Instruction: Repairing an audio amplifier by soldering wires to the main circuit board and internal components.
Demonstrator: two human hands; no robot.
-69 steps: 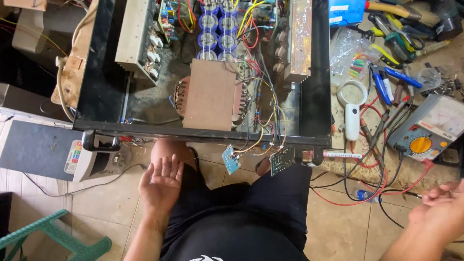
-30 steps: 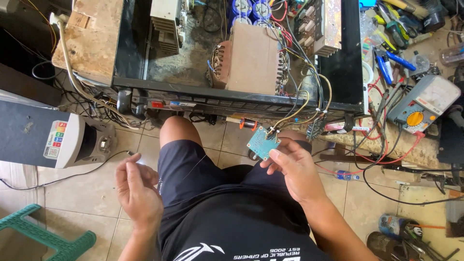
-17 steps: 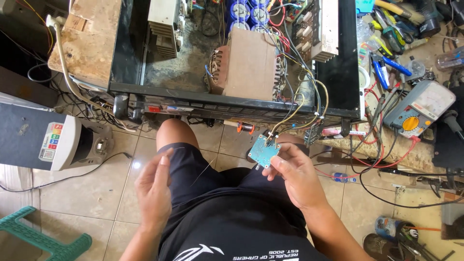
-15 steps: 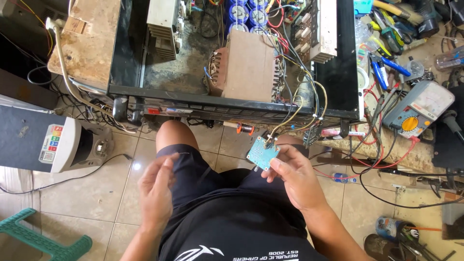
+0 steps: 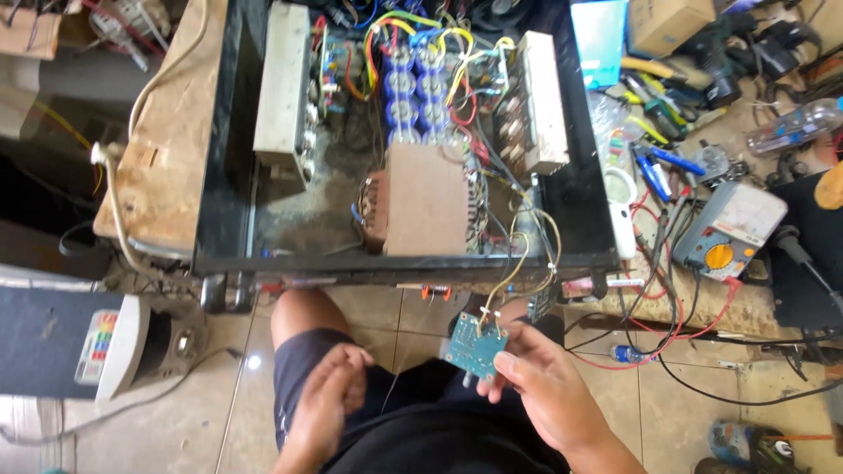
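My right hand (image 5: 544,386) holds a small blue-green circuit board (image 5: 472,344) by its edge, above my lap. Thin wires run from the board up into an open black amplifier chassis (image 5: 219,219) on the bench. Inside the chassis sit a brown transformer block (image 5: 426,200), blue capacitors (image 5: 413,88) and two pale heat sinks. My left hand (image 5: 327,405) hovers over my left thigh with fingers curled together; whether a thin strand is pinched in it I cannot tell.
An analog multimeter (image 5: 731,230) with red and black leads lies right of the chassis. Pliers, cutters and a magnifier (image 5: 619,206) lie scattered at the upper right. A wooden board (image 5: 167,140) flanks the chassis on the left. A grey box (image 5: 79,342) stands on the tiled floor.
My right hand came in from the right and took up the small circuit board. My left hand closed its fingers and drew in over my thigh. The view shifted down and left.
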